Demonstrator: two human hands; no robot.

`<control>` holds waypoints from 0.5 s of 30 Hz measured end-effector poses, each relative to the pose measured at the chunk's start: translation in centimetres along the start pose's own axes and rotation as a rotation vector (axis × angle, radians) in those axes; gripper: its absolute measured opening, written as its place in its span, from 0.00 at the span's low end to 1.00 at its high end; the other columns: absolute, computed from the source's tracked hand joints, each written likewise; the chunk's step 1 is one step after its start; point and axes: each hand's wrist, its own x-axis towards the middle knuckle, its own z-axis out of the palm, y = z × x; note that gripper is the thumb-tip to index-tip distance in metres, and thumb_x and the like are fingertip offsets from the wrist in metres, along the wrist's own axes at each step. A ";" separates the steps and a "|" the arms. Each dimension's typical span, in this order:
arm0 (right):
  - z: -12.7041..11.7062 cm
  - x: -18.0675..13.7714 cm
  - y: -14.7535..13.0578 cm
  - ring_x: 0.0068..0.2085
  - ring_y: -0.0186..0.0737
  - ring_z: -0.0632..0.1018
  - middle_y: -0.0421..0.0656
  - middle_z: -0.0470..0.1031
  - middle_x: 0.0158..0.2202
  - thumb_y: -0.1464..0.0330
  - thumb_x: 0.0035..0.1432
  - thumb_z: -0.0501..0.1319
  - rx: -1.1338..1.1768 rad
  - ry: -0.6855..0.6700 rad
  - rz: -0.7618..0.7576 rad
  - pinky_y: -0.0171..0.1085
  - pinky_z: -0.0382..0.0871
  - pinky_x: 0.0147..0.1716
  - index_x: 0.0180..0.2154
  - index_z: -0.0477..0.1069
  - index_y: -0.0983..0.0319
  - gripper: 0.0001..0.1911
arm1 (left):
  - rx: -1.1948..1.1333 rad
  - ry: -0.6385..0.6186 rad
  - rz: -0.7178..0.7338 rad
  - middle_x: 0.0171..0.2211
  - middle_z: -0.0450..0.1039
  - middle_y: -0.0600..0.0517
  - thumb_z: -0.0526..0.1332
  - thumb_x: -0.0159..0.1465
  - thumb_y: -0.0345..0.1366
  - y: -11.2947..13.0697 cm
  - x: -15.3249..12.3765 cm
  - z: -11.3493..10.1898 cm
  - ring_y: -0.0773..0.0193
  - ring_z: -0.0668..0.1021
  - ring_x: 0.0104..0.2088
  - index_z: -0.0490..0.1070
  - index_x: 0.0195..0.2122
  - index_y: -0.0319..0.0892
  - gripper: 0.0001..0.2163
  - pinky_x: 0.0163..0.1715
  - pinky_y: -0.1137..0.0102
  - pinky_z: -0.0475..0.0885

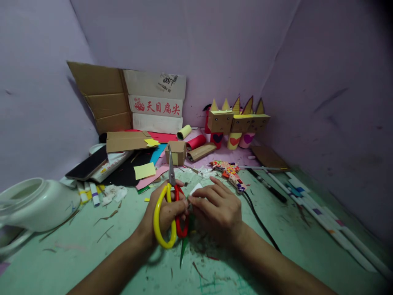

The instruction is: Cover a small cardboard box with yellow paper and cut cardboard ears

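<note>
My left hand [164, 215] is closed around the handles of a pair of scissors [170, 192] with one yellow and one red loop; the blades point up and away, closed. My right hand [216, 207] is curled beside it, fingertips pinching a small white paper piece [195, 189] right next to the scissors. A green pointed strip [185, 248] sticks out below the two hands on the green table [270, 246].
Flattened cardboard [101, 96] leans on the back wall, with cardboard cat-like figures [236, 121] to the right. A small cardboard box [176, 152], paper rolls, coloured paper scraps, a phone [87, 164], a white jar [33, 203], a black cable [260, 223] and striped paper sticks [325, 223] lie around.
</note>
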 end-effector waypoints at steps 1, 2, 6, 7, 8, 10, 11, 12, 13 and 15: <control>0.0 0.1 0.2 0.33 0.37 0.75 0.42 0.77 0.31 0.77 0.48 0.59 0.075 0.003 0.067 0.48 0.63 0.50 0.34 0.72 0.60 0.10 | 0.007 0.008 0.006 0.19 0.67 0.59 0.64 0.49 0.29 0.1 0.1 -0.2 0.69 0.70 0.17 0.61 0.41 0.41 0.18 0.17 0.74 0.67; -0.1 0.2 0.4 0.37 0.40 0.75 0.43 0.76 0.35 0.77 0.45 0.59 0.162 0.013 0.155 0.49 0.61 0.51 0.36 0.71 0.60 0.13 | 0.009 0.016 0.009 0.19 0.67 0.59 0.64 0.49 0.29 0.1 0.3 -0.3 0.69 0.71 0.18 0.61 0.41 0.41 0.19 0.17 0.74 0.67; -0.6 0.9 1.8 0.45 0.44 0.73 0.46 0.73 0.42 0.75 0.41 0.59 0.670 0.102 0.749 0.47 0.66 0.47 0.40 0.69 0.60 0.19 | -0.004 -0.004 0.005 0.20 0.67 0.60 0.65 0.47 0.30 0.6 0.7 -1.0 0.69 0.71 0.19 0.61 0.41 0.42 0.21 0.18 0.74 0.67; -0.7 1.1 2.1 0.44 0.44 0.74 0.46 0.73 0.41 0.73 0.41 0.61 0.840 0.091 0.924 0.45 0.68 0.43 0.40 0.70 0.60 0.18 | 0.000 -0.020 0.009 0.20 0.67 0.60 0.65 0.48 0.30 0.7 0.7 -1.0 0.69 0.71 0.19 0.61 0.41 0.42 0.20 0.19 0.74 0.68; -0.8 1.3 2.2 0.41 0.43 0.75 0.46 0.74 0.39 0.71 0.41 0.62 1.003 0.056 1.078 0.43 0.70 0.40 0.39 0.70 0.61 0.18 | 0.008 -0.031 0.018 0.20 0.67 0.59 0.65 0.48 0.30 0.7 0.7 -1.1 0.69 0.71 0.19 0.61 0.41 0.42 0.20 0.19 0.74 0.68; -0.9 1.5 2.2 0.33 0.40 0.76 0.45 0.75 0.33 0.69 0.39 0.65 1.261 -0.080 1.277 0.39 0.72 0.32 0.35 0.72 0.64 0.16 | 0.037 -0.044 0.039 0.21 0.67 0.59 0.64 0.48 0.29 0.8 0.5 -1.1 0.68 0.72 0.21 0.61 0.41 0.43 0.20 0.20 0.74 0.68; -0.9 1.6 2.1 0.29 0.37 0.75 0.44 0.75 0.29 0.69 0.39 0.66 1.338 -0.149 1.330 0.37 0.71 0.29 0.33 0.73 0.65 0.15 | 0.057 -0.049 0.048 0.22 0.67 0.59 0.64 0.48 0.29 0.8 0.4 -1.0 0.68 0.72 0.21 0.61 0.41 0.43 0.19 0.20 0.73 0.68; -0.9 1.6 1.9 0.25 0.34 0.74 0.43 0.74 0.25 0.69 0.39 0.66 1.384 -0.201 1.360 0.35 0.70 0.26 0.31 0.74 0.66 0.12 | 0.081 -0.058 0.053 0.22 0.66 0.59 0.64 0.49 0.30 0.8 0.3 -1.0 0.68 0.72 0.21 0.61 0.41 0.43 0.19 0.20 0.73 0.68; -0.8 1.6 1.7 0.21 0.31 0.72 0.41 0.72 0.21 0.69 0.39 0.66 1.410 -0.234 1.375 0.33 0.69 0.24 0.28 0.73 0.66 0.10 | 0.108 -0.071 0.057 0.22 0.66 0.59 0.63 0.49 0.30 0.8 0.3 -0.9 0.68 0.71 0.20 0.61 0.41 0.43 0.18 0.19 0.73 0.67; -0.7 1.4 1.3 0.18 0.27 0.69 0.39 0.71 0.18 0.68 0.40 0.66 1.423 -0.260 1.388 0.30 0.67 0.21 0.24 0.73 0.67 0.08 | 0.166 -0.102 0.061 0.23 0.65 0.59 0.62 0.51 0.31 0.8 0.1 -0.8 0.69 0.69 0.19 0.61 0.40 0.43 0.16 0.17 0.74 0.66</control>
